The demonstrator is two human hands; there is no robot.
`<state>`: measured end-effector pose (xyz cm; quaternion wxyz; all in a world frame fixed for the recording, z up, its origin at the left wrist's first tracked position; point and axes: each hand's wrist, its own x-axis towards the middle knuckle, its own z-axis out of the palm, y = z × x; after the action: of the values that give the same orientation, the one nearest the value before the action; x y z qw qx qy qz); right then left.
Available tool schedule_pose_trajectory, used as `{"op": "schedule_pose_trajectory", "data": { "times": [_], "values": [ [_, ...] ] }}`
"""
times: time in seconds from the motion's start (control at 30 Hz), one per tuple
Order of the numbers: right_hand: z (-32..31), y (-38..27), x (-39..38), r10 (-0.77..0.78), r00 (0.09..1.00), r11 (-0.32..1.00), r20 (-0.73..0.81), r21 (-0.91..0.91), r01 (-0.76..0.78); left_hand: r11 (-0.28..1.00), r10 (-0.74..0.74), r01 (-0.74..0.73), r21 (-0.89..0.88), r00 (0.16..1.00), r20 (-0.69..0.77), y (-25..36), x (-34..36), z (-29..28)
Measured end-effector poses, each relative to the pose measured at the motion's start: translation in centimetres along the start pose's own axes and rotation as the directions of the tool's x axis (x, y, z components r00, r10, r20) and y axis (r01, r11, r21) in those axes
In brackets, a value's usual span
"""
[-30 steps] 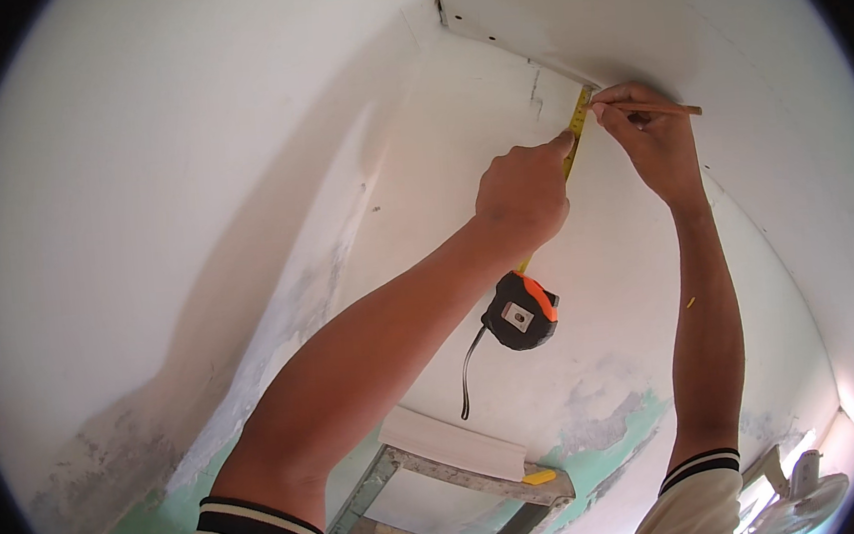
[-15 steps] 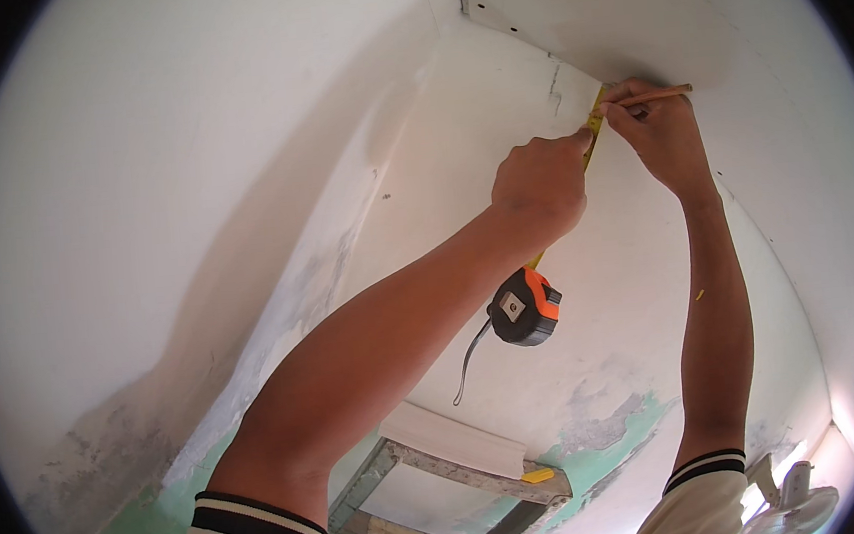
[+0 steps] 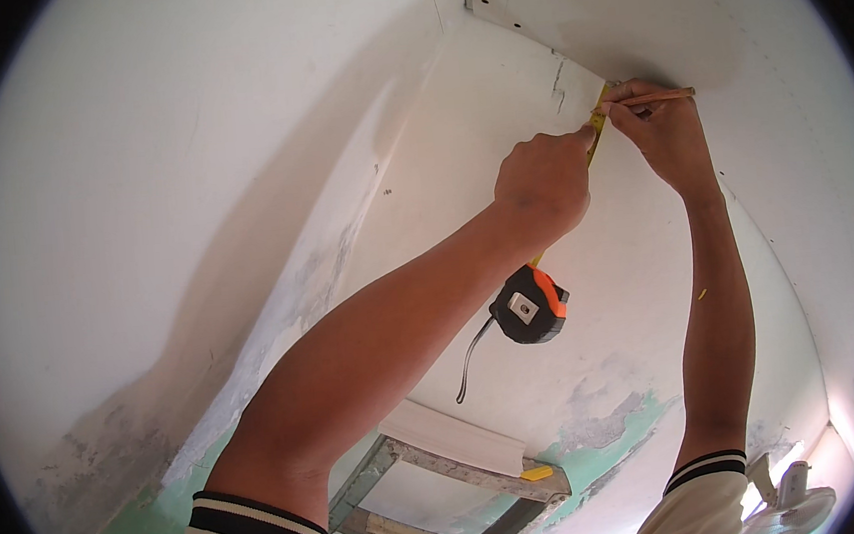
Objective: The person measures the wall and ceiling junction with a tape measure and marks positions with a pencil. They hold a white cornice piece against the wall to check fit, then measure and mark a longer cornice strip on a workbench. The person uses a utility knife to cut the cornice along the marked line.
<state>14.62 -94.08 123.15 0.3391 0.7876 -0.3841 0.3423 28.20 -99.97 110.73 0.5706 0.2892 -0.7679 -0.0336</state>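
Near the ceiling [image 3: 627, 0], our left hand [image 3: 543, 177] holds the yellow tape blade [image 3: 597, 124], its black-and-orange case [image 3: 530, 306] hanging below. Our right hand [image 3: 665, 133] grips 1 pencil [image 3: 669, 95] beside the blade.

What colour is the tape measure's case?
The case is black and orange, seen best in the head view.

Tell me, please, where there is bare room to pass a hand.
The white wall between the black-and-orange tape-measure case and the bare right forearm looks free. It is crowded higher up, near the white ceiling panel: the left hand holds the yellow tape blade, and the right hand, with a brown wooden pencil, is close beside it.
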Motion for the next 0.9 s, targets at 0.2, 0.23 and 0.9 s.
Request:
{"op": "schedule_pose_trajectory", "data": {
  "times": [0.2,0.23,0.9],
  "values": [
    [0.1,0.1,-0.2,-0.033,0.999,0.999,-0.003,0.031,0.033,1.000,0.007,-0.007,0.010,1.000,-0.003,0.0,0.0,0.1],
    [0.0,0.0,-0.2,-0.023,1.000,1.000,0.004,0.012,0.023,1.000,0.011,-0.011,0.015,1.000,-0.010,0.0,0.0,0.1],
    [-0.3,-0.8,-0.3,0.024,1.000,0.999,0.008,-0.028,-0.024,1.000,-0.013,0.013,-0.013,1.000,0.001,0.2,-0.1,-0.2]
  ]
}}
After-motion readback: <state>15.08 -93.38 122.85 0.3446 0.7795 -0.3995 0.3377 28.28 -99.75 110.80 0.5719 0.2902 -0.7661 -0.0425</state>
